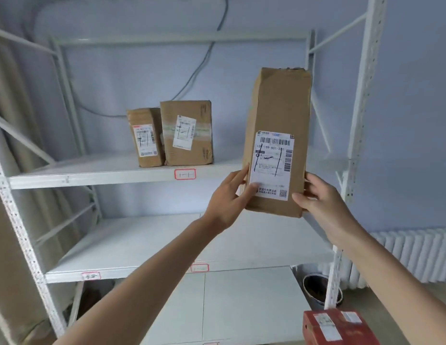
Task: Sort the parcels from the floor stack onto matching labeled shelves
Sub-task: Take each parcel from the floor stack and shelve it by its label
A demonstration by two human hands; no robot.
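I hold a tall brown cardboard parcel upright in front of the white shelf rack, its white shipping label facing me. My left hand grips its lower left edge, thumb on the label. My right hand grips its lower right edge. Two smaller brown parcels stand side by side on the upper shelf, above a red-bordered shelf tag. The middle shelf carries two red-bordered tags on its front edge. A red box with labels sits at the bottom right.
White perforated rack uprights frame the shelves. A radiator lines the right wall, with a dark round bowl on the floor beside it. A beige curtain hangs at the left. A cable runs down the back wall.
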